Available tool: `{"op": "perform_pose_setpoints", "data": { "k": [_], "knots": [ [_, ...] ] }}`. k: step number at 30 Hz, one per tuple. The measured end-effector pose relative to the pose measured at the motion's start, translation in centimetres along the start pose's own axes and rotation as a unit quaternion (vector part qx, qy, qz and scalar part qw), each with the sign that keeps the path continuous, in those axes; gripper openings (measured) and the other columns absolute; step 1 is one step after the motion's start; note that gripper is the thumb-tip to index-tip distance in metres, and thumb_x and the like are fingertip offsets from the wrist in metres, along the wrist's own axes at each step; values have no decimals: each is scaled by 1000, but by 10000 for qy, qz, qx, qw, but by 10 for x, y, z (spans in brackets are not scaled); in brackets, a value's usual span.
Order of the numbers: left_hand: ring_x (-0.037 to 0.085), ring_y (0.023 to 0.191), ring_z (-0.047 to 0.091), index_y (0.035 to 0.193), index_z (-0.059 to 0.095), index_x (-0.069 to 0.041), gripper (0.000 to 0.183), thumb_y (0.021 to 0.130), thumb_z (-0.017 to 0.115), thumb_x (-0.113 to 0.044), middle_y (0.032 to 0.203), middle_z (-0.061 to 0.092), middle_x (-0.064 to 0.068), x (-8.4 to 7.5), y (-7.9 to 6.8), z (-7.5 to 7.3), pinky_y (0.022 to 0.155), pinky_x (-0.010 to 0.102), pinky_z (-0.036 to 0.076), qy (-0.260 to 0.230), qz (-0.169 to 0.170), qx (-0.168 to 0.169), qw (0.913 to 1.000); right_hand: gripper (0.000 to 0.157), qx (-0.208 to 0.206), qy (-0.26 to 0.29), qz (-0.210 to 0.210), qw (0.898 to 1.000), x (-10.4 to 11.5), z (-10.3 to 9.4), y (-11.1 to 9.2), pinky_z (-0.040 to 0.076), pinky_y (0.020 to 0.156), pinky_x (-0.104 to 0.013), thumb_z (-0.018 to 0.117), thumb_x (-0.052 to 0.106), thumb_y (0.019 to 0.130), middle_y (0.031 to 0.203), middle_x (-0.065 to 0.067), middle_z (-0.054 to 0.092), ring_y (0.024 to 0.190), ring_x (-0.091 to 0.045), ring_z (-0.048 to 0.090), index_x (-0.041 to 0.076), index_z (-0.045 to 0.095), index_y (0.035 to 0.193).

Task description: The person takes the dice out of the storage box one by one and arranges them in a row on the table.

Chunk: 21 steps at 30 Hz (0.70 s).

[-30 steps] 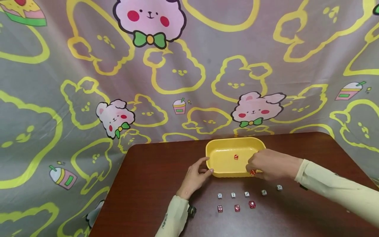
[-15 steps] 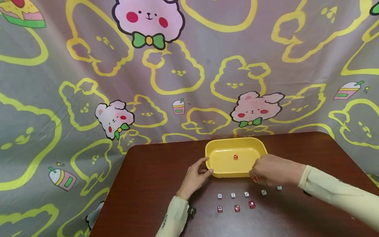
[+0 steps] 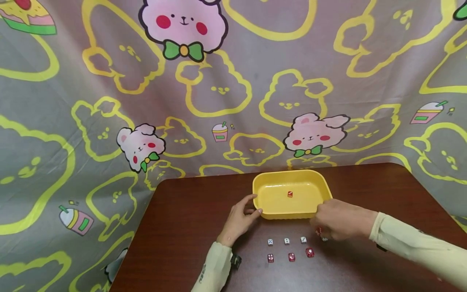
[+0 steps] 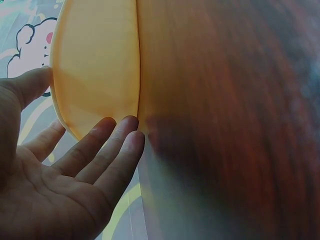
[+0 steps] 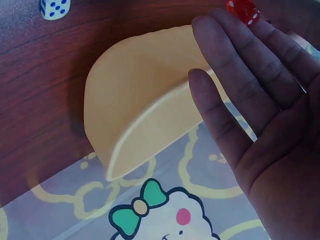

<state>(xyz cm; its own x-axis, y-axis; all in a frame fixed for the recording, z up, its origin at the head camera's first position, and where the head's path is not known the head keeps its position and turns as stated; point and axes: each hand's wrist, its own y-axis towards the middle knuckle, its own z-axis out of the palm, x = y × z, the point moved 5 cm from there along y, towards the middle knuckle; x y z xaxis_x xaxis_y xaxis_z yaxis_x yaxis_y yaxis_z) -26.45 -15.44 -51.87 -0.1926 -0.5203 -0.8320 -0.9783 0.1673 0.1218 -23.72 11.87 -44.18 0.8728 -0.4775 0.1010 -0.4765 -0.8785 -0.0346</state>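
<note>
My left hand (image 3: 238,219) rests against the left end of a yellow tray (image 3: 288,215), its fairly straight fingers touching the outer wall in the left wrist view. A red die (image 3: 290,194) lies inside the tray. Just off the tray's front right corner, my right hand (image 3: 344,220) pinches another red die (image 3: 319,231), which also shows by the fingertips (image 5: 205,25) in the right wrist view. On the table in front are a row of white dice (image 3: 286,241) and a row of red dice (image 3: 291,256). The right hand partly covers one white die (image 3: 324,239).
The brown table (image 3: 189,219) has rounded back corners. Behind it hangs a grey curtain (image 3: 255,89) with yellow outlines and cartoon bears. A white die with blue dots (image 5: 55,9) sits near the tray in the right wrist view.
My right hand has moved from over the tray's front right rim toward me and slightly right, carrying the red die. It now hides the rightmost white die. The left hand has stayed put.
</note>
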Motion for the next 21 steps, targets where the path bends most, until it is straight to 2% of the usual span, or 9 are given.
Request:
{"op": "perform_pose_setpoints", "data": {
  "k": [4,11,15,21],
  "knots": [
    [27,107,76,148,57,-16,54,98,74,-29,141,65,13,0,0,1,81,32,64,-18,-42,7,10000,19,-45,-93,-61,9999,0,3,-3,45,52,-19,88,24,80,67,21,62,57,4,44,29,71,78],
    [27,107,76,148,57,-16,55,98,75,-30,142,65,13,0,0,0,81,32,64,19,-43,21,10000,25,-514,-346,-320,9976,1,11,-9,36,47,-18,87,21,76,61,20,53,54,3,36,29,64,70],
    [25,106,76,148,56,-16,55,98,74,-31,142,65,13,0,0,0,81,31,63,9,-49,34,10000,27,-715,-587,-420,9948,1,18,-11,36,45,-21,89,25,72,60,20,53,53,2,37,29,62,67],
    [25,106,76,148,56,-16,55,98,74,-31,141,65,13,0,0,0,82,31,63,-15,-75,39,10000,30,-656,-828,-440,9934,4,26,-14,35,46,-24,89,29,71,58,18,53,52,-2,39,30,61,63]
  ]
}}
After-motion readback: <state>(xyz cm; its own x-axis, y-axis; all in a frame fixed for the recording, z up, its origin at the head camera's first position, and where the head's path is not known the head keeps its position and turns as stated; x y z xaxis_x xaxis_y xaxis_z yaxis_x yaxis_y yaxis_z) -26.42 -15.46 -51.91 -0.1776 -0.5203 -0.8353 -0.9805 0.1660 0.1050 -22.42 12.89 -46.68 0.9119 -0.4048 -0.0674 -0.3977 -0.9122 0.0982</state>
